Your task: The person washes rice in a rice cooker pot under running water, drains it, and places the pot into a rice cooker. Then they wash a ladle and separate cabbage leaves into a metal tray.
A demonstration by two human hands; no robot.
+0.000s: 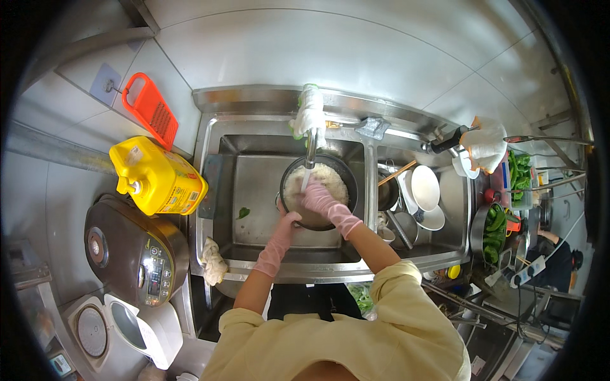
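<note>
At the frame's centre, a round pot [353,188] holds rice [332,173]. The left hand [288,218] grasps its lower-left rim; the right hand [319,198], nearer the rice, lies over it, grip unclear.

The double-basin stainless-steel sink [260,190] is viewed from head height, fairly near, through one downward-facing fisheye lens.

Dark round pot [352,190] sitting upright on the right side of the left sink basin [257,181], right under the tap [311,147], pretty loaded with loose white rice [332,176] and kinda cloudy water.
</note>
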